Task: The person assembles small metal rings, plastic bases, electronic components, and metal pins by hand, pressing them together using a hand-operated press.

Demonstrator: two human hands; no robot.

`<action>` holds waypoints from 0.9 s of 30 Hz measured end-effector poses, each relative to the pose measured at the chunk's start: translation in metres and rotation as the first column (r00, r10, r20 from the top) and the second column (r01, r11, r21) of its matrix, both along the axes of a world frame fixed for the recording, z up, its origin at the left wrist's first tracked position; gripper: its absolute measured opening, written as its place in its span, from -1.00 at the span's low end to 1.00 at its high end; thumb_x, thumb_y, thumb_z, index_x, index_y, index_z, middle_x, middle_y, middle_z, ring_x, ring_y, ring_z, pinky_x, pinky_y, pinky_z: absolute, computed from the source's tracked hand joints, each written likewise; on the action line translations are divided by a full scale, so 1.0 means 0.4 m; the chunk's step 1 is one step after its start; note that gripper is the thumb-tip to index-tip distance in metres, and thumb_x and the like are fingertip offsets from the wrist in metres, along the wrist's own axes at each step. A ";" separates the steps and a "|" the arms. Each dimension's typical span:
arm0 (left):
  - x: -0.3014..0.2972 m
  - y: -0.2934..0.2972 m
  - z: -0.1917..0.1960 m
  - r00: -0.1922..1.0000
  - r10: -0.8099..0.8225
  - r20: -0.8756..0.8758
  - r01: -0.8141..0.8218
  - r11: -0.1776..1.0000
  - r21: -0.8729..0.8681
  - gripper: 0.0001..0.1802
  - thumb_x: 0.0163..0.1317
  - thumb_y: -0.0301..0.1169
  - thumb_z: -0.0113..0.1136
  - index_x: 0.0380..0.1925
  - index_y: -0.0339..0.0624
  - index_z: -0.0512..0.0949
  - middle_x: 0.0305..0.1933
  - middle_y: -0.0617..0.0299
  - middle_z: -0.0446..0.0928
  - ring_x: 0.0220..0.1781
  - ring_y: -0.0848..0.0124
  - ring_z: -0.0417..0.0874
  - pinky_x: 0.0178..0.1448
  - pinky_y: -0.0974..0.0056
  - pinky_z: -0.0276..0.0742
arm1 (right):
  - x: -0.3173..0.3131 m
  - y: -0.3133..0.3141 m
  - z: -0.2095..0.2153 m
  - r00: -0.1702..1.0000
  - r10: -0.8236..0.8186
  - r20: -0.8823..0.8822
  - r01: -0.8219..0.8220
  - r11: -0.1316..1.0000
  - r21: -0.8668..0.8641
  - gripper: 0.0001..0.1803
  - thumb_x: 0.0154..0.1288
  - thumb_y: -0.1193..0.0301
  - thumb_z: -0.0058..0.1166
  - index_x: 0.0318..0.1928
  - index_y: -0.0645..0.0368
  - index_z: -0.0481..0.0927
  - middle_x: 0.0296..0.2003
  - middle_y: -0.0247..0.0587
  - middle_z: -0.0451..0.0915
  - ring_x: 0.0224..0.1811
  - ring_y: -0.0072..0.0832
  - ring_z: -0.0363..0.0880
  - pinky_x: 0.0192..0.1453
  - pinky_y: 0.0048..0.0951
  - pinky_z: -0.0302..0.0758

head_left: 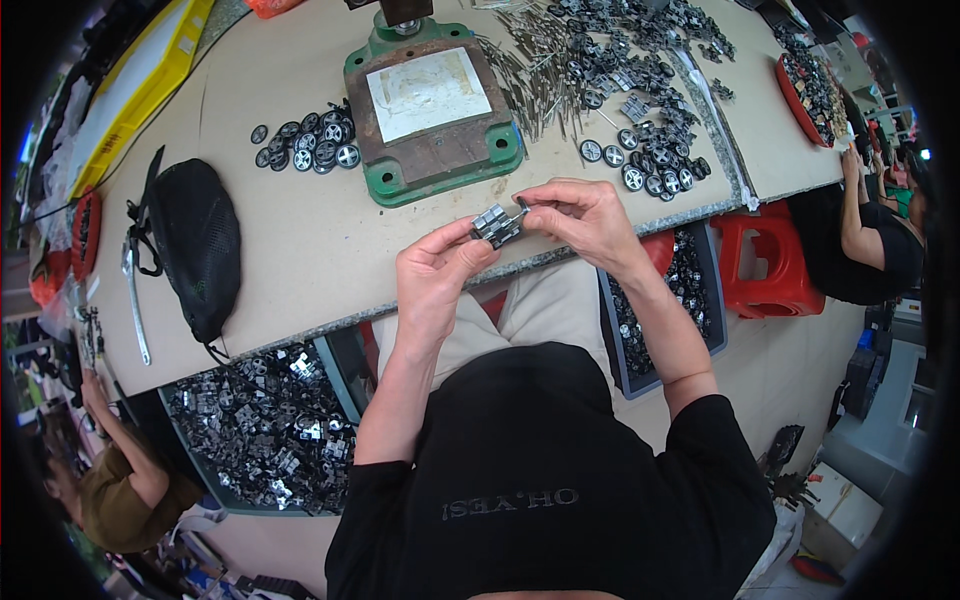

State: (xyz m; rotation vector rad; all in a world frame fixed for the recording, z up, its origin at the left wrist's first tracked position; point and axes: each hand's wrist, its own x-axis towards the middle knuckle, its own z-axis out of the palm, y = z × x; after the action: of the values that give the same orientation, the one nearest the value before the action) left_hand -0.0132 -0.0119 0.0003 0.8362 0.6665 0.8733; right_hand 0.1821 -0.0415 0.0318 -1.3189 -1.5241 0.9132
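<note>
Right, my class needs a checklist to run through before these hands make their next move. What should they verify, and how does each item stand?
1. Left hand steadying the small dark part: ok, thumb and fingers grip it.
2. Right hand on the part's right end: ok, pinching there.
3. Fit at that end: cannot tell, fingertips partly cover it.
4. Hands clear of the green-and-brown machine base: ok, both are in front of it.
5. Black wheels available: ok, some lie on either side of the base.
6. Thin metal rods lined up: not ok, strewn loosely.
</note>
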 end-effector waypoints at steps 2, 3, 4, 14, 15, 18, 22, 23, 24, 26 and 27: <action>0.001 -0.003 0.001 1.000 0.020 0.002 -0.020 1.000 0.006 -0.77 0.20 -0.59 0.05 -0.12 -0.41 0.45 -0.14 -0.03 0.53 -0.17 0.29 0.62 -0.05 0.23 0.64 | -0.022 -0.012 0.000 0.920 -0.197 -0.338 0.059 0.925 -0.376 -0.74 0.09 0.51 0.19 -0.18 0.35 0.59 -0.45 -0.29 0.55 -0.49 -0.68 0.48 -0.41 -0.68 0.41; 0.002 -0.004 0.002 0.999 0.017 0.048 -0.016 1.000 -0.025 -0.76 0.20 -0.59 0.04 -0.11 -0.40 0.44 -0.13 -0.02 0.53 -0.15 0.30 0.61 -0.03 0.23 0.63 | -0.023 -0.016 -0.009 0.920 -0.197 -0.340 0.060 0.926 -0.373 -0.74 0.09 0.51 0.19 -0.18 0.35 0.59 -0.45 -0.29 0.55 -0.49 -0.68 0.48 -0.41 -0.68 0.41; 0.001 -0.002 0.004 0.996 0.019 0.092 -0.014 0.999 -0.053 -0.76 0.20 -0.59 0.04 -0.10 -0.40 0.44 -0.12 -0.02 0.52 -0.13 0.31 0.60 -0.01 0.23 0.62 | -0.027 -0.017 -0.024 0.884 -0.155 -0.441 0.004 0.946 -0.323 -0.78 0.12 0.49 0.18 -0.22 0.34 0.59 -0.46 -0.35 0.56 -0.51 -0.74 0.44 -0.45 -0.71 0.38; -0.017 0.081 0.097 0.846 -0.145 -0.512 0.363 0.860 0.357 -0.66 0.02 -0.57 0.26 -0.15 -0.36 0.51 -0.24 0.19 0.57 -0.22 0.52 0.57 -0.10 0.43 0.49 | -0.024 0.010 0.044 0.968 0.073 0.240 -0.090 0.994 0.064 -0.75 0.00 0.45 0.23 -0.27 0.29 0.60 -0.47 -0.16 0.58 -0.50 -0.52 0.52 -0.42 -0.52 0.42; -0.012 0.095 0.121 0.863 -0.105 -0.494 0.325 0.863 0.385 -0.69 -0.01 -0.57 0.27 -0.19 -0.35 0.53 -0.30 0.22 0.58 -0.27 0.55 0.56 -0.14 0.45 0.48 | -0.025 0.017 0.053 0.985 0.018 0.172 -0.028 0.998 0.051 -0.75 0.01 0.44 0.22 -0.26 0.29 0.60 -0.46 -0.16 0.58 -0.50 -0.52 0.52 -0.42 -0.52 0.41; 0.006 0.179 0.143 0.881 0.043 -0.470 0.195 0.874 0.445 -0.77 -0.01 -0.56 0.27 -0.28 -0.34 0.58 -0.39 0.28 0.60 -0.37 0.57 0.54 -0.20 0.47 0.45 | -0.009 0.035 0.089 0.983 -0.086 0.161 0.077 0.995 0.065 -0.73 0.04 0.42 0.21 -0.23 0.29 0.59 -0.44 -0.16 0.58 -0.50 -0.52 0.51 -0.41 -0.52 0.41; 0.039 0.317 0.156 0.853 0.337 -0.398 -0.018 0.782 0.623 -0.78 0.01 -0.54 0.24 -0.28 -0.34 0.58 -0.37 0.25 0.60 -0.35 0.56 0.55 -0.22 0.46 0.44 | 0.014 0.042 0.069 0.966 -0.146 0.212 0.137 0.989 0.058 -0.72 0.05 0.41 0.19 -0.21 0.30 0.59 -0.40 -0.12 0.60 -0.50 -0.51 0.51 -0.39 -0.52 0.42; 0.047 0.344 0.140 0.847 0.397 -0.354 -0.080 0.753 0.653 -0.78 0.02 -0.53 0.23 -0.28 -0.34 0.58 -0.36 0.24 0.60 -0.35 0.55 0.56 -0.22 0.46 0.44 | 0.015 0.040 0.059 0.968 -0.128 0.218 0.124 0.992 0.030 -0.73 0.06 0.40 0.18 -0.22 0.30 0.59 -0.40 -0.11 0.60 -0.51 -0.49 0.51 -0.39 -0.52 0.43; 0.051 0.365 0.125 0.847 0.403 -0.348 -0.082 0.745 0.662 -0.78 0.02 -0.53 0.23 -0.28 -0.34 0.58 -0.36 0.24 0.60 -0.35 0.55 0.56 -0.22 0.46 0.44 | 0.015 0.039 0.053 0.969 -0.109 0.223 0.111 0.994 0.003 -0.73 0.07 0.40 0.18 -0.23 0.30 0.59 -0.40 -0.10 0.60 -0.52 -0.47 0.51 -0.39 -0.51 0.43; 0.066 0.390 0.102 0.773 0.464 -0.434 -0.008 0.690 0.724 -0.75 0.01 -0.50 0.23 -0.26 -0.34 0.58 -0.35 0.21 0.61 -0.35 0.54 0.56 -0.22 0.44 0.45 | 0.026 0.035 0.055 0.967 -0.105 0.233 0.104 0.994 0.020 -0.74 0.08 0.39 0.17 -0.23 0.30 0.59 -0.40 -0.08 0.60 -0.52 -0.44 0.51 -0.39 -0.49 0.44; 0.070 0.396 0.088 0.756 0.479 -0.446 -0.024 0.701 0.712 -0.71 -0.07 -0.40 0.26 -0.30 -0.28 0.61 -0.25 0.01 0.58 -0.30 0.28 0.63 -0.14 0.29 0.48 | 0.034 0.036 0.058 0.966 -0.100 0.239 0.102 0.995 0.005 -0.74 0.09 0.39 0.16 -0.23 0.30 0.60 -0.40 -0.09 0.60 -0.51 -0.43 0.52 -0.38 -0.49 0.44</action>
State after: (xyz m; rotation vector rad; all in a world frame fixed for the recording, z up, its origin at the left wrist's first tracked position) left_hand 0.0147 0.1467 0.0356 1.7761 1.0827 1.1485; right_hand 0.1956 -0.0272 0.0552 -1.5417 -1.6185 0.7158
